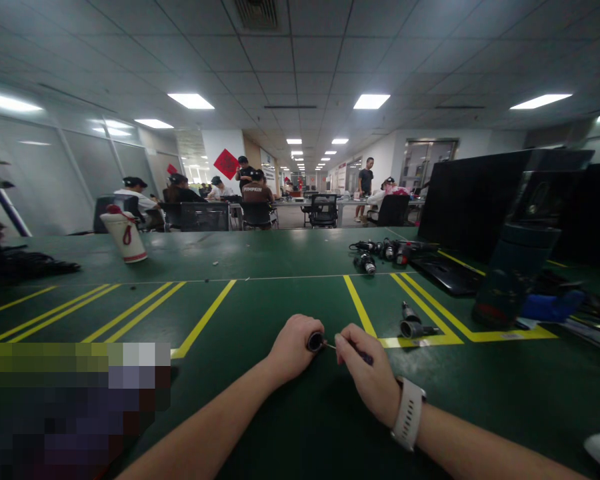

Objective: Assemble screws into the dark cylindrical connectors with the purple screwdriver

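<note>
My left hand point(294, 348) is closed around a dark hollow cylindrical part point(315, 342), its round open end turned toward me. My right hand point(369, 371), with a white watch on the wrist, grips a slim screwdriver point(331, 346). Its thin metal shaft points left, and the tip is at the side of the cylindrical part near its rim. Whether the tip touches or sits inside a screw is too small to tell. Most of the screwdriver's dark handle is hidden by my fingers. Dark metal tube-like parts point(414, 329) lie on the green table to the right of my hands.
Yellow tape lines cross the green table point(275, 300). Black tool parts point(367, 261) lie farther back, beside a black flat tray point(447, 273). A large dark bottle point(517, 273) stands at the right, and a white paper cup point(126, 233) at the back left. People sit behind.
</note>
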Tool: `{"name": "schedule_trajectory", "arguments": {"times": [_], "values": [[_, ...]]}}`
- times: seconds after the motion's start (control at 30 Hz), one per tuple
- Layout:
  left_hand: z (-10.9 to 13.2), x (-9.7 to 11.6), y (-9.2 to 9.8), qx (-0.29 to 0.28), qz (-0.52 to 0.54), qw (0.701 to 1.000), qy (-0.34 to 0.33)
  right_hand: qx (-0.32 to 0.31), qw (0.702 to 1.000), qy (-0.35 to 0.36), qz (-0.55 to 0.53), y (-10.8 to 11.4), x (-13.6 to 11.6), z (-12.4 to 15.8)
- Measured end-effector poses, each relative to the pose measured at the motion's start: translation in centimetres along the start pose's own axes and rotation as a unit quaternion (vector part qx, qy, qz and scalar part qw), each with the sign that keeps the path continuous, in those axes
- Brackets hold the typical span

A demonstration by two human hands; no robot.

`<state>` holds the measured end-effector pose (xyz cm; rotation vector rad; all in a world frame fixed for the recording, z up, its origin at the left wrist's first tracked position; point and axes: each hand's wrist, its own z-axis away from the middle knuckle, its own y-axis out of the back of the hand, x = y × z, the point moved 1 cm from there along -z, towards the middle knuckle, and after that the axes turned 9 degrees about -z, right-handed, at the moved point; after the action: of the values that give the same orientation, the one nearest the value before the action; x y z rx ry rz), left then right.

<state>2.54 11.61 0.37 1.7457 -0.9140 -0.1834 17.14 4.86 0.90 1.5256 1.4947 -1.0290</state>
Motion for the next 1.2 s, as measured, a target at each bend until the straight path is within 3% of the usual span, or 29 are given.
{"name": "schedule_trajectory", "arguments": {"times": [0.37,0.73,1.2], "values": [[0.0,-0.6,0.1,-0.014,0.068,0.997,0.027,0.015,0.983,-0.091,-0.158,0.4,2.2,-1.3],[0.1,-0.7,0.1,-0.006,0.094,0.994,0.049,0.006,0.987,-0.071,-0.145,0.4,1.5,-0.7],[-0.1,-0.9,-0.1,0.010,0.147,0.988,0.041,0.014,0.975,-0.076,-0.206,0.1,2.2,-1.0]]}}
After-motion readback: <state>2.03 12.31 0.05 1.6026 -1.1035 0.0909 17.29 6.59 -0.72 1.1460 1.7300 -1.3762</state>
